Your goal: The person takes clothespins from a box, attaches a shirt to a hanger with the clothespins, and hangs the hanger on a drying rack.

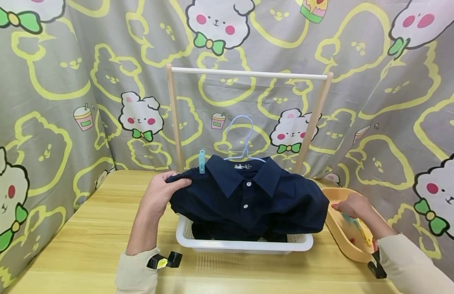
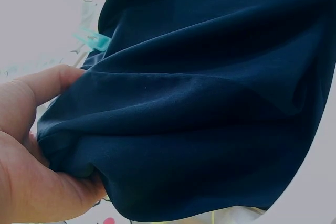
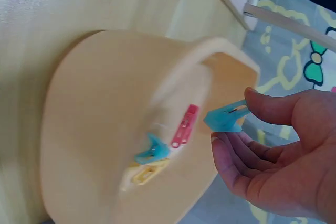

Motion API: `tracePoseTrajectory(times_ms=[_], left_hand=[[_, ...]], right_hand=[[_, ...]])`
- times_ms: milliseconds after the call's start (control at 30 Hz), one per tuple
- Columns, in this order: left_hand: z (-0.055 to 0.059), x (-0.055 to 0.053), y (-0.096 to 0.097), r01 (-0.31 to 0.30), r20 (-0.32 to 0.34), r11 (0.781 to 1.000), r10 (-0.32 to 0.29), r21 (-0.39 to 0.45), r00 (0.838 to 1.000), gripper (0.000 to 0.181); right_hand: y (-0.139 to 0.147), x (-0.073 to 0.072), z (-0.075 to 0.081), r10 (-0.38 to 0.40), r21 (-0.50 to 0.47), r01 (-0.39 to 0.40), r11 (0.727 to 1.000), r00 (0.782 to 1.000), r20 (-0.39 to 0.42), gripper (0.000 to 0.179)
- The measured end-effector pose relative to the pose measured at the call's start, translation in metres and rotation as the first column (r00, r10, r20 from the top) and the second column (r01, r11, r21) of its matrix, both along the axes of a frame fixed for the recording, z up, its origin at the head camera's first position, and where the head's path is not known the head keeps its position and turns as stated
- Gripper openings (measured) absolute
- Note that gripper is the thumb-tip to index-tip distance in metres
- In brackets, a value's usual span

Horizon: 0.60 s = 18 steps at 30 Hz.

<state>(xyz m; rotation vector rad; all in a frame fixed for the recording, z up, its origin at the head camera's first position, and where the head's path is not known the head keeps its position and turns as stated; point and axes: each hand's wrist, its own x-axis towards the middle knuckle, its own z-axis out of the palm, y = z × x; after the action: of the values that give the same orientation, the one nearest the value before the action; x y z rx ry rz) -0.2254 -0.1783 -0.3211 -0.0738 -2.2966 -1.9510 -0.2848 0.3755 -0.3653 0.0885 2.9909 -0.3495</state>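
"What do your hands have hold of?"

"My right hand [image 1: 355, 206] pinches a teal clothespin [image 3: 224, 119] between thumb and curled fingers, over an orange tray [image 3: 94, 129] at three o'clock; at nine, my left hand [image 1: 161, 192] grips the navy shirt [image 1: 261, 202] by its edge."

"And the shirt?"

"At the dial's centre, spread over a white basket [image 1: 245, 245], a second clothespin [image 1: 201, 162] upright at ten, the blue hanger [image 1: 245, 150] rising at twelve."
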Motion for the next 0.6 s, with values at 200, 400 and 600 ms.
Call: tracePoseTrajectory(times_ms=[200, 400, 600], left_hand=[[0.0, 0.0, 0.0, -0.001, 0.003, 1.0, 0.001, 0.0, 1.0, 0.031], [0.0, 0.001, 0.0, -0.001, 0.006, 1.0, 0.001, -0.001, 1.0, 0.03], [0.0, 0.0, 0.0, 0.0, 0.007, 1.0, 0.0, -0.004, 1.0, 0.03]], right_hand=[[-0.003, 0.0, 0.016, -0.049, -0.056, 0.047, 0.997, 0.998, -0.037, 0.039], [-0.01, 0.001, 0.03, -0.048, -0.095, 0.04, 0.995, 0.995, -0.088, 0.037], [-0.02, 0.002, 0.044, 0.012, -0.13, -0.028, 0.991, 0.992, -0.122, 0.045]])
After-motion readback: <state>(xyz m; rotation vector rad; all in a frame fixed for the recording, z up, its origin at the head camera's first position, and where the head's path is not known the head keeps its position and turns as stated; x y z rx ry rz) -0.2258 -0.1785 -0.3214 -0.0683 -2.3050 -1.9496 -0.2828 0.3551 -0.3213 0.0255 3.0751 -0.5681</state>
